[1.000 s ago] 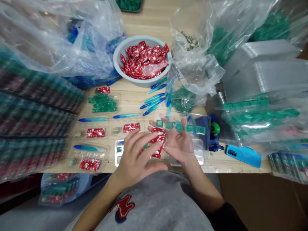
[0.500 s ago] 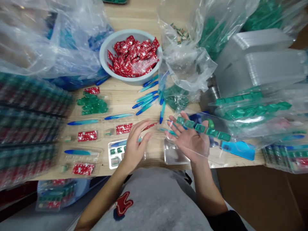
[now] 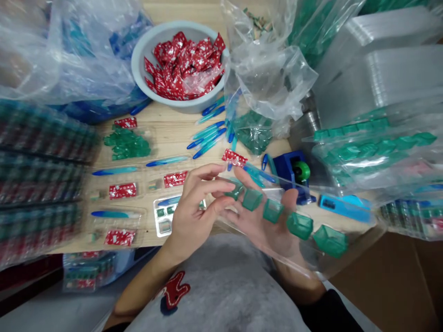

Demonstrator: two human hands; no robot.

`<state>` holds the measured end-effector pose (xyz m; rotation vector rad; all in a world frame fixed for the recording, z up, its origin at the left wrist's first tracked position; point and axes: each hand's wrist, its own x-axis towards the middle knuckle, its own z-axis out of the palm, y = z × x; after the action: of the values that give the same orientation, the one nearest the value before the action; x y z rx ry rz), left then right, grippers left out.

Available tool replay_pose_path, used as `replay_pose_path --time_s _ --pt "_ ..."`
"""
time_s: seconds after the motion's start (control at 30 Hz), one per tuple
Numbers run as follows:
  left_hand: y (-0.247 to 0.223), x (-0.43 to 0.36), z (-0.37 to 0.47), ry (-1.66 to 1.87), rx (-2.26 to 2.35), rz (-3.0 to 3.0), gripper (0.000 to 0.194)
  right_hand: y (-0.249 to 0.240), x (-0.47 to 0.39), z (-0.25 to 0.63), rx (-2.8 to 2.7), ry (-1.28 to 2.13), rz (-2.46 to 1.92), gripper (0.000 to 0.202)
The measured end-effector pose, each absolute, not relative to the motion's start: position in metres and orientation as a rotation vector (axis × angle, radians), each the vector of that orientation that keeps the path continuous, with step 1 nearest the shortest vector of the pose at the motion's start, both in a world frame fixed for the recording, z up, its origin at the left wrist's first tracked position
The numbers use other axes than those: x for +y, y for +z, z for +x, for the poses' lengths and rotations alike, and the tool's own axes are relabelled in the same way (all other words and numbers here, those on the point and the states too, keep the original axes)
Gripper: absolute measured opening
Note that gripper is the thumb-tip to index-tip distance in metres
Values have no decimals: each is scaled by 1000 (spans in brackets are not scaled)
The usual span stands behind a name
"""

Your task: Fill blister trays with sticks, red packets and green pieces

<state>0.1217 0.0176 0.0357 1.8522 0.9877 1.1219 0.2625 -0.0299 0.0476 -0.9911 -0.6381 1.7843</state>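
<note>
My right hand is under a long clear plastic sleeve that holds a row of several green translucent pieces. Its fingers and thumb show through the plastic, curled around it. My left hand pinches the left end of the sleeve, near the first green piece. Under my left wrist and fingers lies a clear tray with small green pieces and a blue pen, partly covered. Just beyond my fingertips, a red packet rests near loose blue pens.
A grey bowl of red packets stands at the back. Filled trays and stacked sets are at left. At right are a blue tape dispenser, a blue box cutter, plastic bags and stacked clear trays.
The sleeve with green pieces has come closer and lower, and my left hand has moved right onto its end. The red packet formerly at my left fingertips now lies beyond them.
</note>
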Motion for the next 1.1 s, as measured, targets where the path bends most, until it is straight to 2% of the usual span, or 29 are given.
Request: replay_pose_path --time_s 0.17,0.3,0.37,0.47,0.57,0.63,0.7,0.8,0.87,1.0,1.1 --pt "16 14 115 1030 965 1581 12 35 -31 257 -446 1902 -735 74" --pt "12 11 111 843 1069 1455 25 34 -31 255 -385 1911 -766 83" --pt "13 11 109 805 1057 1468 24 36 -29 254 -357 1916 -751 84" --pt "15 9 109 968 1126 1636 23 36 -26 253 -278 1925 -755 82" --pt "16 0 106 1199 1139 1981 36 27 -22 252 -181 1896 -848 76" --pt "16 -7 101 1179 970 2101 44 15 -17 250 -141 1873 -935 70" --pt "15 -14 93 1122 804 2002 62 -1 -9 245 -202 1794 -1102 63" --pt "14 -20 70 1114 827 1698 82 -21 9 231 -410 1634 -1322 48" --pt "12 -20 51 1141 959 1553 75 -29 22 222 -530 1587 -1362 43" --pt "-12 2 8 1250 1364 1213 43 -41 52 209 -764 1512 -1383 45" --pt "-44 29 -17 1163 1612 1106 37 -55 72 202 -921 1464 -1412 40"
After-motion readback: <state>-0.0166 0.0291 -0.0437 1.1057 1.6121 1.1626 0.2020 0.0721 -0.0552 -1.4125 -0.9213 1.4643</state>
